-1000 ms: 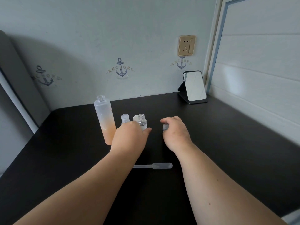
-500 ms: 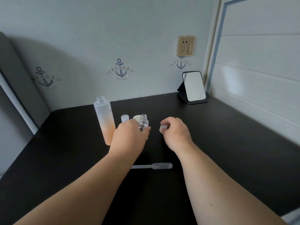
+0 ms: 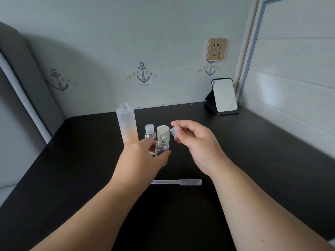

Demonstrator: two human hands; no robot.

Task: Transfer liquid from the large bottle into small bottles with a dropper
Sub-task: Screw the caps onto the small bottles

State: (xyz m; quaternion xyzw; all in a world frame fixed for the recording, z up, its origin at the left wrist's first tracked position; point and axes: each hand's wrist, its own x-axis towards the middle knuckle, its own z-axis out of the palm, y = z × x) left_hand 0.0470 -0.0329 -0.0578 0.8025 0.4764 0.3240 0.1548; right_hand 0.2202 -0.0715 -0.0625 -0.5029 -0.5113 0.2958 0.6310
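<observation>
Our left hand (image 3: pixel 145 156) grips the upright clear small bottle (image 3: pixel 162 145); our right hand (image 3: pixel 195 140) pinches its translucent cap (image 3: pixel 175 130); the plastic dropper (image 3: pixel 178 182) lies tip toward 9 o'clock.

From my seat, the open small bottle (image 3: pixel 162 145) stands at the middle of the table (image 3: pixel 272 160), in my left hand (image 3: pixel 145 158). At its 10 o'clock, just beside it, stands a capped small bottle (image 3: pixel 150 132); at 12, close behind it, a white cap (image 3: pixel 163 129). The large bottle (image 3: pixel 127 124) stands at 10, beyond the capped one. My right hand (image 3: pixel 197 142) holds a small cap (image 3: pixel 175 132) at 2 o'clock, above the table. The dropper (image 3: pixel 178 182) lies at 5 o'clock, crosswise. The mirror (image 3: pixel 224 96) stands far off at 2, by the wall.
</observation>
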